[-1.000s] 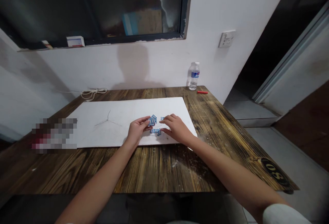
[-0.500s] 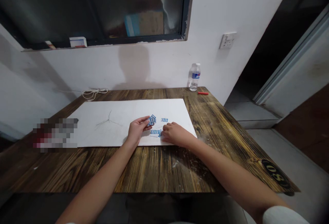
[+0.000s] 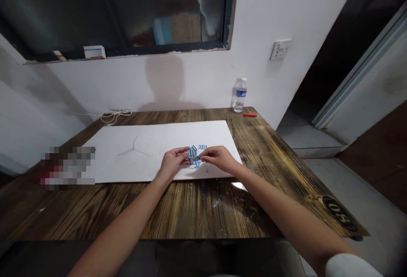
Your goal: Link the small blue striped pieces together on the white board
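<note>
Left hand: my left hand [image 3: 173, 162] is narrow, thumb and fingers pinching a bunch of blue-edged pieces [image 3: 192, 151] above the white board [image 3: 171, 135]
Right hand: my right hand [image 3: 220, 158] is drawn to a pinch at the bunch's 4 o'clock edge, apparently on one small piece; I cannot tell if it is joined to the rest
Done: several pieces sit overlapped in the bunch; exact count too small to tell
Left over: an upper row [image 3: 202, 146] shows at 1 o'clock from the bunch, and blue-edged shapes [image 3: 197, 165] at 5 o'clock; I judge the work part-way
In the way: my own fingers, hiding some shapes beneath
Around the board, from my hands: bottle [image 3: 239, 99] at 1 o'clock, red rod [image 3: 250, 115] at 2, cable [image 3: 115, 116] at 10, three-armed dark mark [image 3: 132, 149] at 9, pixelated patch [image 3: 68, 169] farther out at 9
Support: wooden table [image 3: 203, 213], board lying flat on it
</note>
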`<state>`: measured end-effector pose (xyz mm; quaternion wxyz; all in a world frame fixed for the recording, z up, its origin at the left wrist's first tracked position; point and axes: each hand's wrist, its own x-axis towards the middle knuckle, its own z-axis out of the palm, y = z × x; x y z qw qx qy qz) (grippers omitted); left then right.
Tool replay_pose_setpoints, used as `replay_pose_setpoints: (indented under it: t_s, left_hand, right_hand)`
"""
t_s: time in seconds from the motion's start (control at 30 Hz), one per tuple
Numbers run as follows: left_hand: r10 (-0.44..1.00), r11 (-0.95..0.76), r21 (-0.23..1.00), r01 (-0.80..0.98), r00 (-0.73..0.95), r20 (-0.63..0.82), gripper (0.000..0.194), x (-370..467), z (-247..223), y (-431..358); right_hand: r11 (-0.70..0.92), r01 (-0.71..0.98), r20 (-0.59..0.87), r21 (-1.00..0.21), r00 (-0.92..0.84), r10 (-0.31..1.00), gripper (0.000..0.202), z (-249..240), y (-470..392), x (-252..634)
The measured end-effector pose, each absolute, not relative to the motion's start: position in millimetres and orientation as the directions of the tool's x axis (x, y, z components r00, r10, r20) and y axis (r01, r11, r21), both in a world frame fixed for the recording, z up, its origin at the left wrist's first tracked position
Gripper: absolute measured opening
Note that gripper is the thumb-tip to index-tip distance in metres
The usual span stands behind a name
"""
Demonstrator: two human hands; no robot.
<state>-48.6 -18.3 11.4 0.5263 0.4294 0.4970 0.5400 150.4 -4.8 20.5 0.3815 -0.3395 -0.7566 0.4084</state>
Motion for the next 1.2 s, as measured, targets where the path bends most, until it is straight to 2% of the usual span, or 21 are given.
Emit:
replay_pose_setpoints:
  t_s: [0.1, 0.23, 0.4, 0.67, 0.9, 1.03, 1.1, 1.2]
  left_hand:
    - [0.998, 0.054, 0.989, -0.137, -0.022, -0.057, 0.038, -45, 10, -20]
    - [0.999, 0.038, 0.991, -0.131, 0.038, -0.034, 0.043, -43, 7, -20]
    - [0.997, 0.021, 0.994, -0.111, 0.076, -0.012, 0.046, -45, 6, -20]
    - [0.988, 0.017, 0.996, -0.093, 0.153, -0.002, 0.049, -44, 5, -22]
    - [0.998, 0.03, 0.992, -0.119, 0.051, -0.024, 0.046, -43, 6, -20]
    - [0.998, 0.014, 0.991, -0.131, -0.058, -0.022, 0.046, -49, 6, -15]
    - [0.995, 0.007, 0.991, -0.137, -0.094, -0.02, 0.045, -52, 5, -12]
    - [0.992, -0.002, 0.992, -0.129, -0.123, -0.014, 0.044, -56, 5, -10]
  right_hand:
    - [0.194, 0.019, 0.166, -0.981, -0.446, 0.88, 0.028, 15, -6, 144]
    - [0.076, -0.057, 0.093, -0.995, -0.407, 0.909, 0.036, 7, -4, 139]
    - [0.119, 0.054, 0.093, -0.991, -0.352, 0.932, 0.035, 4, -3, 138]
    - [0.266, 0.272, 0.18, -0.925, -0.303, 0.936, 0.033, 1, -3, 138]
    - [0.483, 0.462, 0.377, -0.744, -0.307, 0.874, 0.033, 7, -1, 147]
    - [0.595, 0.621, 0.533, -0.509, -0.315, 0.785, 0.018, 6, 11, 162]
    - [0.61, 0.674, 0.53, -0.417, -0.366, 0.765, 0.021, 0, 18, 168]
    - [0.634, 0.705, 0.444, -0.318, -0.48, 0.756, 0.036, -10, 25, 171]
